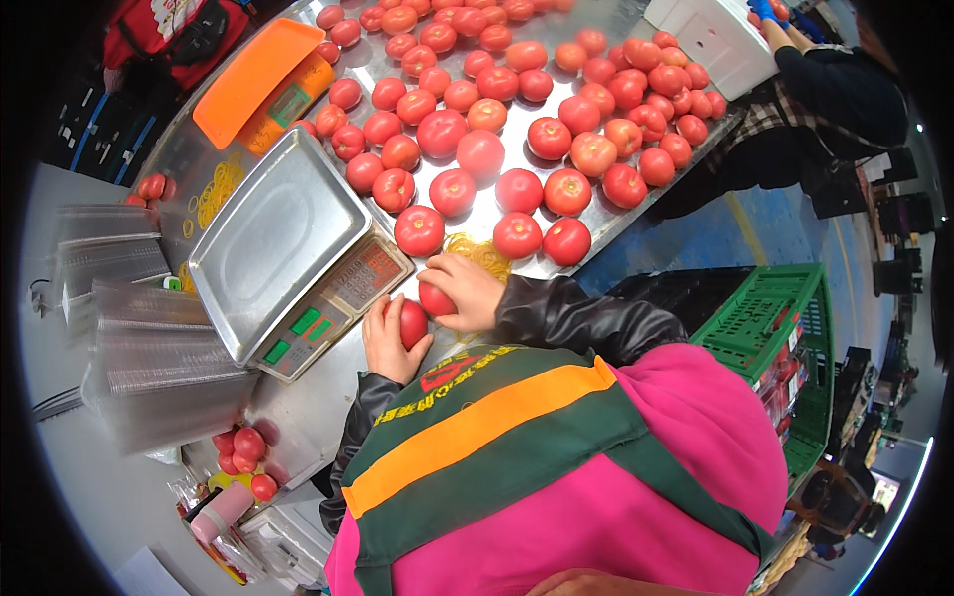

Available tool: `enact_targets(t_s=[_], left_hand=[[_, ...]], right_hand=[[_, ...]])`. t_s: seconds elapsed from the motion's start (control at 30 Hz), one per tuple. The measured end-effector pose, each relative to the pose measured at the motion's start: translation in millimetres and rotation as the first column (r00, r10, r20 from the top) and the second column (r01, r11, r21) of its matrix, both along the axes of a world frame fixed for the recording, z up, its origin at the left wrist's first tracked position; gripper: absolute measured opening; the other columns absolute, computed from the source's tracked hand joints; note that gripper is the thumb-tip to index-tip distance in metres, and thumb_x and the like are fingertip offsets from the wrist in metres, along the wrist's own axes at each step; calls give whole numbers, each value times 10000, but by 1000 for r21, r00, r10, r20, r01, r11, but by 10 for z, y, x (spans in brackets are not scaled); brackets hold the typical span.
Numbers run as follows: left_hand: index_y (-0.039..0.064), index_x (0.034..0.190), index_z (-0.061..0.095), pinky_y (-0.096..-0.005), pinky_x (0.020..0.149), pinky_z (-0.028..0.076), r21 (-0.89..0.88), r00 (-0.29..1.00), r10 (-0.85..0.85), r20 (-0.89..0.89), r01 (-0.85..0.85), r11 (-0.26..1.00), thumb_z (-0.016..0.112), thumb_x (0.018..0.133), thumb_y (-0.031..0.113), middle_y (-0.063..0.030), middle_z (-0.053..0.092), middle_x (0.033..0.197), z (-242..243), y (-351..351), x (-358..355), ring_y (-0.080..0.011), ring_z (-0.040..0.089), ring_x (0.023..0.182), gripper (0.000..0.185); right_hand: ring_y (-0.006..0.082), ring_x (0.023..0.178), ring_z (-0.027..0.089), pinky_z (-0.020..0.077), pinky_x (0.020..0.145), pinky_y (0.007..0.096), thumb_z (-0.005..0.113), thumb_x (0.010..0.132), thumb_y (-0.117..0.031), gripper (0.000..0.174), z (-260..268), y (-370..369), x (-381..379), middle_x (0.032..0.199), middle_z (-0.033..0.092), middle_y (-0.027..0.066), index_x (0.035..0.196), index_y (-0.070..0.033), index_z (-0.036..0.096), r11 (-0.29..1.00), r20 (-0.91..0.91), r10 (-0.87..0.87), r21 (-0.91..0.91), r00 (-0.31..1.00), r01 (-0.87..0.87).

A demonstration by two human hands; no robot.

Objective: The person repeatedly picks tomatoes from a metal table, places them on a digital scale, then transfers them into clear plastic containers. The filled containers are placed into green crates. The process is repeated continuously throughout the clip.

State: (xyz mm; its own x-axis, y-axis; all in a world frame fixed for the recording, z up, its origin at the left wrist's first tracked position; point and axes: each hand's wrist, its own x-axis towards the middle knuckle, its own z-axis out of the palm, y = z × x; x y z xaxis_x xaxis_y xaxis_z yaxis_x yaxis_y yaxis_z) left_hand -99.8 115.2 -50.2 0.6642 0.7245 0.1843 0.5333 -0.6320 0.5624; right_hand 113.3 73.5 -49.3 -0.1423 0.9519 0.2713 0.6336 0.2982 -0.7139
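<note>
My left hand (389, 344) is curled around a red tomato (414, 325) close to my apron (477, 402). In my right hand (471, 292) is another tomato (434, 300), gripped just ahead of the first. Both sit low over the metal table, at the near corner of a digital weighing scale (332, 316). The scale's steel pan (279, 242) holds nothing. A heap of yellow rubber bands (481, 255) lies beyond my right hand, partly hidden by it. Many loose tomatoes (452, 192) spread over the steel table (309, 417) in front of me.
Stacks of clear plastic trays (168, 372) stand left of the scale. An orange tray (257, 82) rests on a second scale (294, 100). Right are a green crate (760, 328) with packed produce and a co-worker (835, 104) by a white foam box (715, 45). More tomatoes (248, 444) lie near-left.
</note>
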Motion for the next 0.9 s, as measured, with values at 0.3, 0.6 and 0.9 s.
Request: enact_targets(t_s=[0.3,0.6,0.9], left_hand=[[18,1378,361,-350,982,428,-826,794,371,481,269,495,648,845,153,-112,482,1282,379,137,322,-209,530,1140,620],[30,1280,484,-346,912,465,-550,632,595,497,-301,779,627,888,218,-127,549,1159,623,1318,-466,-223,562,1041,458],[25,1149,617,-447,1049,327,383,828,486,279,-560,735,561,893,114,-201,529,1269,652,1185,-467,-370,447,1227,277]], right_hand=[[378,1186,469,408,990,430,736,758,-215,676,561,24,75,1291,440,213,1314,8,422,961,-76,263,103,962,-255],[338,983,555,487,790,433,763,668,-194,653,424,-201,940,1108,493,142,1250,-64,495,920,543,-151,-228,826,318],[357,1006,575,489,860,414,740,711,-232,601,369,-47,905,1135,508,179,1229,-31,511,940,234,-216,-213,948,267]])
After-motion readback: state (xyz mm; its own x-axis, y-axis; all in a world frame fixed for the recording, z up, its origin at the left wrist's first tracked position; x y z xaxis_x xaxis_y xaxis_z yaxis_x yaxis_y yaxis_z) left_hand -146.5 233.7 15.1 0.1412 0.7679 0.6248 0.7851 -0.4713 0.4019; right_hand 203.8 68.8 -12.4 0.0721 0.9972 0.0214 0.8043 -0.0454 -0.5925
